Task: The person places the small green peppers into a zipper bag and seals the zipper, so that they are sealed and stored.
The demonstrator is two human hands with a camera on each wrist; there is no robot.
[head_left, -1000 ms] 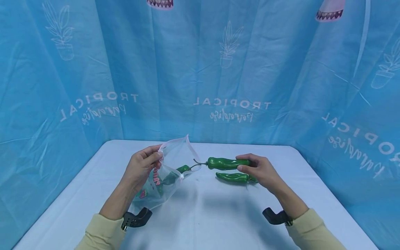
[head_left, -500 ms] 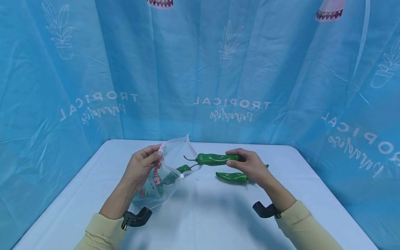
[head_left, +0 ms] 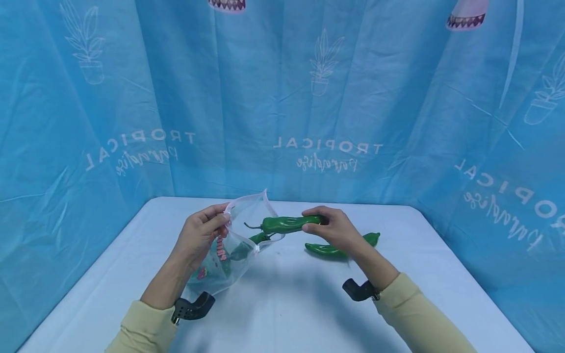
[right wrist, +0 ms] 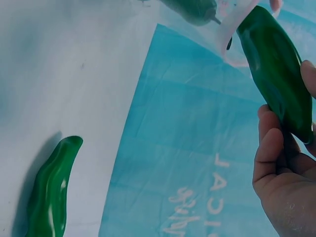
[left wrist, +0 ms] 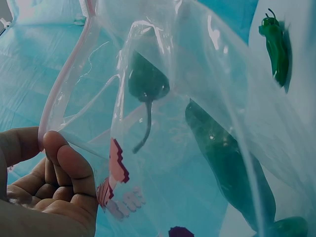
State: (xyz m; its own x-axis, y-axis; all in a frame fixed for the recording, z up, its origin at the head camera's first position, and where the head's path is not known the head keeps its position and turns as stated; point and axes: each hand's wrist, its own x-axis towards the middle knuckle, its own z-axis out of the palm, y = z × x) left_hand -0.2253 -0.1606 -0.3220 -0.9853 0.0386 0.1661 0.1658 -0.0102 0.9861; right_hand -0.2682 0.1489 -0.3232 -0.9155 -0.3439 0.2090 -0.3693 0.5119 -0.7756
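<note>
My left hand [head_left: 200, 235] pinches the pink-edged rim of a clear zip bag [head_left: 247, 208], whose mouth gapes to the right. Inside the bag lies a green pepper [left wrist: 232, 163], its stem end near the mouth. My right hand [head_left: 333, 228] holds another glossy green pepper [head_left: 287, 224] by its tip end, between thumb and fingers. That pepper's stem points left and its stem end reaches into the bag mouth. On the table, more green pepper [head_left: 324, 250] shows on both sides of my right forearm; the middle is hidden. The right wrist view shows a table pepper [right wrist: 52, 190] too.
A white tabletop [head_left: 282, 314] lies under both hands. Blue printed curtain [head_left: 326, 108] rises behind it and along both sides. Red lettering and a strawberry are printed on the bag. Each wrist carries a black camera mount.
My right hand has moved left with the pepper, bringing its stem end from beside the bag's rim into the mouth. My left hand and the bag have stayed put.
</note>
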